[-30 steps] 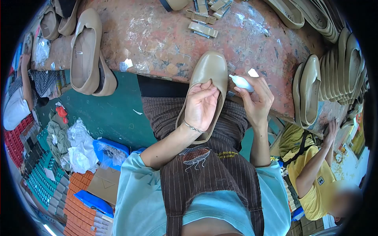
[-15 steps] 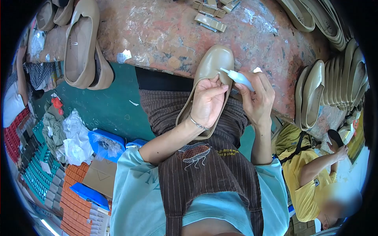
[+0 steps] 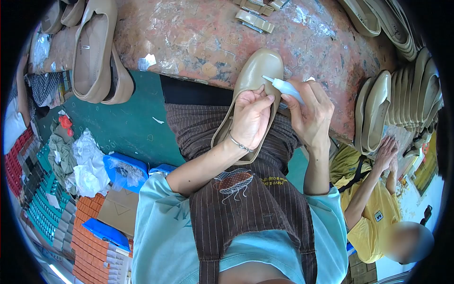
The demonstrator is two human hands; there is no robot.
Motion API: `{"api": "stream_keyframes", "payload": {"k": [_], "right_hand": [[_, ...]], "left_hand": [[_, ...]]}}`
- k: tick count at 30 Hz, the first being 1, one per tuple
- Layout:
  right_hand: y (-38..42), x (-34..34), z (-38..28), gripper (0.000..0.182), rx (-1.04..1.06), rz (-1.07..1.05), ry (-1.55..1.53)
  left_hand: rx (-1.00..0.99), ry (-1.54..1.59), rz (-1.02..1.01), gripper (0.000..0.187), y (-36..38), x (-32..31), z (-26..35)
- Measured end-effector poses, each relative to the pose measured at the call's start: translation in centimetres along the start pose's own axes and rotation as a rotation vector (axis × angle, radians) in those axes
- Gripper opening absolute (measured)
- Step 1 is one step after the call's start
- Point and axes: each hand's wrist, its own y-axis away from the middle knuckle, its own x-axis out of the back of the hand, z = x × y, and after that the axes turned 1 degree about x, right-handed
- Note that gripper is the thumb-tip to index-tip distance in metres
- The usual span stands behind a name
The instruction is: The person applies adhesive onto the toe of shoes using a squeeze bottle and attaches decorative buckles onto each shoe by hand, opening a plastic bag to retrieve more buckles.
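A shiny beige flat shoe (image 3: 261, 64) rests across my lap, its toe over the table edge and pointing away from me. My left hand (image 3: 249, 116) is closed on the shoe at the throat of its opening, thumb and fingers pinching the front edge. In my right hand (image 3: 313, 113) is a small white squeeze bottle (image 3: 287, 89) with a thin nozzle, gripped between thumb and fingers. The nozzle tip points left, right at the upper just ahead of my left fingertips. Part of the shoe's heel end is hidden behind my left wrist.
On the worktable (image 3: 189, 42) lie several beige bow trims (image 3: 255, 21). Beige shoes (image 3: 97, 52) stand at the left, and a row of shoes (image 3: 402, 97) lines the right. A co-worker in a yellow shirt (image 3: 373, 215) is at the right. Blue bins (image 3: 125, 170) sit at lower left.
The bottle's nozzle has shifted slightly left and up over the shoe's toe. The co-worker's hands have moved up to the row of shoes, and the dark piece they held is out of sight.
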Motion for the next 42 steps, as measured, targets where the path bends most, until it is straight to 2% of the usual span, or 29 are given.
{"api": "stream_keyframes", "payload": {"k": [2, 4, 8, 10, 14, 15, 17, 20, 21, 22, 26, 28, 29, 30, 31, 32, 35, 38, 39, 42], "right_hand": [[-0.1, 0.1, -0.1, 0.018, -0.005, -0.012, 0.01], [-0.2, 0.1, -0.3, 0.019, -0.001, -0.015, 0.017], [-0.5, 0.4, -0.5, 0.019, 0.013, -0.027, 0.047], [-0.7, 0.6, -0.7, 0.018, 0.006, -0.049, 0.061], [-0.7, 1.0, -0.7, 0.018, 0.013, -0.041, 0.057], [-0.6, 1.1, -0.6, 0.018, 0.015, -0.042, 0.071], [-0.5, 1.3, -0.6, 0.018, 0.015, -0.042, 0.085], [-0.7, 1.5, -0.8, 0.018, 0.006, -0.058, 0.12], [-0.8, 1.4, -0.9, 0.018, 0.022, -0.054, 0.106], [-1.0, 1.3, -1.1, 0.018, 0.037, -0.049, 0.093], [-1.3, 1.1, -1.4, 0.017, 0.046, -0.051, 0.104], [-1.1, 1.3, -1.2, 0.017, 0.061, -0.042, 0.111], [-1.0, 1.5, -1.2, 0.017, 0.06, -0.043, 0.113], [-0.9, 1.8, -1.2, 0.018, 0.027, -0.065, 0.125], [-0.7, 2.1, -1.2, 0.019, -0.006, -0.086, 0.138], [-0.6, 2.2, -1.0, 0.019, -0.007, -0.088, 0.139], [-0.1, 2.1, 0.3, 0.019, -0.034, -0.041, 0.042], [0.9, 1.3, 2.2, 0.014, -0.37, 0.238, -0.379], [0.5, 0.7, 3.1, 0.016, -0.394, 0.347, -0.506], [-1.1, -1.4, 6.9, 0.018, -0.266, 0.455, -0.345]], "left_hand": [[0.029, -0.051, 0.079, 0.02, 0.0, -0.2, 0.2], [0.028, -0.034, -0.01, 0.023, -0.1, 0.4, 0.1], [0.02, -0.016, -0.058, 0.023, -0.2, 0.4, 0.0], [0.042, -0.081, 0.053, 0.024, -0.1, -0.3, 0.3], [0.054, -0.128, 0.081, 0.025, -0.2, -0.3, 0.3], [0.057, -0.113, 0.16, 0.016, -0.2, -1.0, 0.3], [0.061, -0.099, 0.24, 0.021, -0.2, -1.5, 0.4], [0.032, -0.083, 0.211, 0.021, -0.3, -0.9, 0.2], [0.023, -0.098, 0.125, 0.018, -0.5, -0.2, 0.1], [0.014, -0.113, 0.038, 0.027, -0.5, 0.3, 0.0], [0.06, -0.124, 0.116, 0.027, -0.4, 0.1, 0.1], [0.008, -0.067, -0.007, 0.027, -0.4, 0.0, 0.2], [0.009, -0.065, -0.006, 0.027, -0.3, -0.2, 0.1], [0.043, -0.117, 0.151, 0.018, -0.4, -1.3, 0.4], [0.076, -0.169, 0.308, 0.023, -0.4, -2.0, 0.5], [0.077, -0.168, 0.309, 0.023, -0.3, -1.9, 0.4], [0.029, -0.067, 0.256, 0.024, -0.1, -1.2, 0.3], [0.037, -0.051, 0.244, 0.023, -0.1, -0.3, 0.2], [0.054, -0.07, 0.279, 0.023, -0.2, -0.5, 0.3], [0.076, -0.087, 0.322, 0.024, -0.4, -0.5, 0.4]]}}
